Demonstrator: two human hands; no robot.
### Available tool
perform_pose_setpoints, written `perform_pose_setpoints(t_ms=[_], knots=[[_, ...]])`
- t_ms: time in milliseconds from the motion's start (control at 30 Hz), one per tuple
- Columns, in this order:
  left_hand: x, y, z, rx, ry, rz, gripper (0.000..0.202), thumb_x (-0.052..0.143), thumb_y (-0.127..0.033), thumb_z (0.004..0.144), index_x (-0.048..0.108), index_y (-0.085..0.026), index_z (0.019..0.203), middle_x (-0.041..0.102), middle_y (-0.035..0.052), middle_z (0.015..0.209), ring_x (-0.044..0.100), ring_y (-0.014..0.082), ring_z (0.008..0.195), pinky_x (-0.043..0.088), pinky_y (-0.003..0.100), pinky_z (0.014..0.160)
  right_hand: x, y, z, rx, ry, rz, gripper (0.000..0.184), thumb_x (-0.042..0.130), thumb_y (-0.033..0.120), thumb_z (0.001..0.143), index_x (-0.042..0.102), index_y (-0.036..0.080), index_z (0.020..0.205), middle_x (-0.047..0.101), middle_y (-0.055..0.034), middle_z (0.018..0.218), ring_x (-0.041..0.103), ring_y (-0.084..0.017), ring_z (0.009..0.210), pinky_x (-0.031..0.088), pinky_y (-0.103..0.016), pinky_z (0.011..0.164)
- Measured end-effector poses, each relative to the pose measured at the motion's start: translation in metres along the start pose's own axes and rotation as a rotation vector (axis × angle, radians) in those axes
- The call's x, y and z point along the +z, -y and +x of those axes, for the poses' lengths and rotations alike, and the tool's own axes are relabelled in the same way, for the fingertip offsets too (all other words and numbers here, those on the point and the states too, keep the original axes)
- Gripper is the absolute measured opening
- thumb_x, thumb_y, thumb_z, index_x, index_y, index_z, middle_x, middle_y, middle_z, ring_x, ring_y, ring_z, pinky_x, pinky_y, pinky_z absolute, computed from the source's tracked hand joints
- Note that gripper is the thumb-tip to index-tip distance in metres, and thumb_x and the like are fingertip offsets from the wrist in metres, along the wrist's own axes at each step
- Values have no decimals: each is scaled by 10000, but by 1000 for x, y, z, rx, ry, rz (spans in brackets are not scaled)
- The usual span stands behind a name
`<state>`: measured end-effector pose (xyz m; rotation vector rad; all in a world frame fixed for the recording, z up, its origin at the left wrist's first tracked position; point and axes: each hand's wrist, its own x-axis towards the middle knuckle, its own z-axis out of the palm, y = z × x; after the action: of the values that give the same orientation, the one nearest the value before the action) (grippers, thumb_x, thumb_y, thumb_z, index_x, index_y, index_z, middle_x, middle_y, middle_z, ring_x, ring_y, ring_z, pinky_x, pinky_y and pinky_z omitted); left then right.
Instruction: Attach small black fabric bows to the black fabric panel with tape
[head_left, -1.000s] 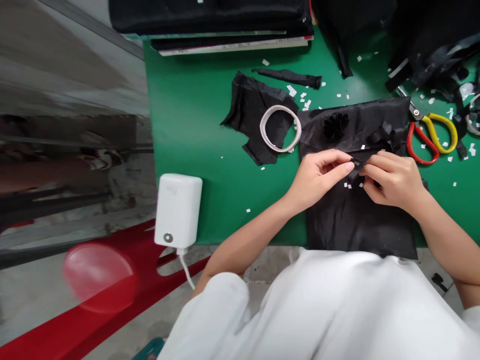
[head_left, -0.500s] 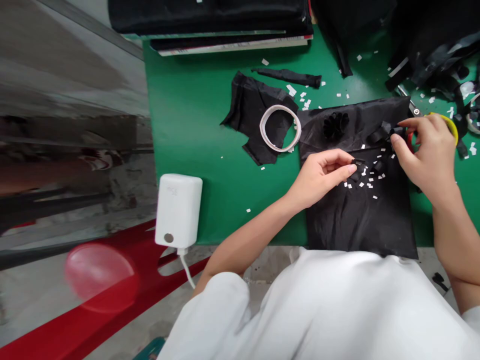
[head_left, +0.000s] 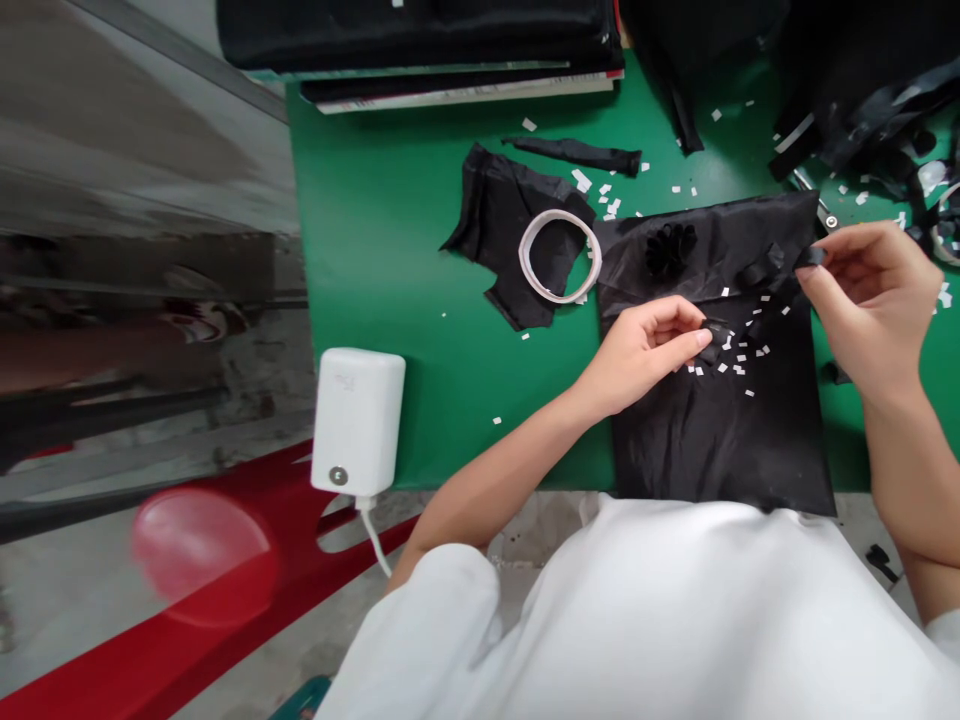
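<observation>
While your left hand (head_left: 649, 345) pinches a small black piece (head_left: 714, 340) between thumb and forefinger, your right hand (head_left: 874, 295) grips a short black loop (head_left: 810, 258) by its fingertips, over by the far right edge of the black sheet (head_left: 720, 440). The small black piece sits above the middle of that sheet, sticking out to the right from your left fingertips; your fingers cover part of it, so you cannot tell its full long axis. Your black loop lies roughly crosswise, its rounded end pointing left toward the folded black strips (head_left: 761, 268), which rest near it on the sheet. The sheet itself has its long axis running from the far side toward your body, and its far edge slants so that the right corner is the farther one. Farther left on it, a black rosette (head_left: 671, 250) rests with its loops spread around. White bits (head_left: 739, 371) are scattered just right of your left hand. Beyond the sheet's left edge, you have a white ring (head_left: 524, 258) lying flat on a cut black cloth (head_left: 487, 200), on the green table (head_left: 390, 240).
</observation>
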<state>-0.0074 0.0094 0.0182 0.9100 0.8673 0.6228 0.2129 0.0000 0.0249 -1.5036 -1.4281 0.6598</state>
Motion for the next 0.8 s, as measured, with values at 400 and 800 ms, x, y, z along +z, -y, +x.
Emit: perform_pose_setpoints(t_ms=[400, 800], knots=[[0, 3, 0, -12, -47, 9, 393, 787, -443, 737, 520, -164, 809, 564, -39, 736, 563, 57, 578, 477, 203, 555, 16, 11, -15, 14, 80, 116, 159, 721, 304, 855, 568, 260, 860, 647, -23, 822, 639, -177, 694, 536, -339, 595], [2, 1, -1, -18, -40, -28, 357, 789, -388, 735, 527, -155, 801, 556, -42, 731, 552, 51, 582, 475, 199, 555, 7, -3, -6, -369, 153, -600, 283, 599, 215, 888, 612, 294, 1160, 630, -133, 1053, 584, -314, 924, 504, -496, 787]])
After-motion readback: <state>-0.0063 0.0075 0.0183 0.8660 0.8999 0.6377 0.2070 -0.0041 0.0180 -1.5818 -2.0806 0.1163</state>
